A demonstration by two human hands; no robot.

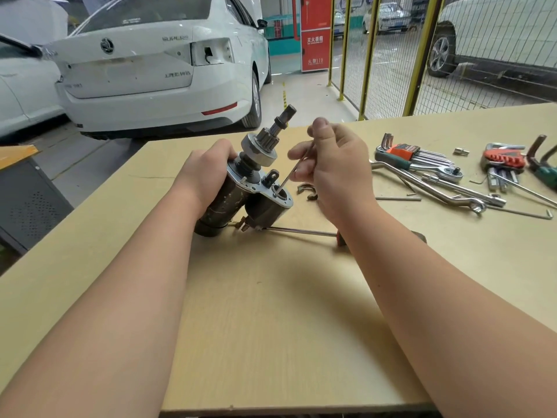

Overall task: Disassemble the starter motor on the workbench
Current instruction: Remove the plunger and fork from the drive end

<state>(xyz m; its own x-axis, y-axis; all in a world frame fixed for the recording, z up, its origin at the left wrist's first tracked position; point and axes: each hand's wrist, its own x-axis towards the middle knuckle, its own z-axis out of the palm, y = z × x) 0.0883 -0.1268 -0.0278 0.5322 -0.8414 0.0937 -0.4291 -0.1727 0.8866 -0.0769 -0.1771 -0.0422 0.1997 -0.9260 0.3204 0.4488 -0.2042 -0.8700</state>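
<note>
The starter motor (241,191) stands tilted on the wooden workbench (271,312), its pinion gear and shaft (271,137) pointing up and away. My left hand (205,173) grips its dark cylindrical body from the left. My right hand (328,158) pinches a thin hex key (294,168), whose tip rests at a hole in the silver flange plate (280,191) beside the solenoid opening. A small curved metal fork piece (307,191) lies on the bench just right of the motor.
A long screwdriver (301,232) lies under my right forearm. Two hex key sets (404,152) (503,159), a ratchet (434,170), a ring spanner (446,194), loose keys and a small socket (461,151) lie at the right. A white car (150,64) is parked beyond the bench.
</note>
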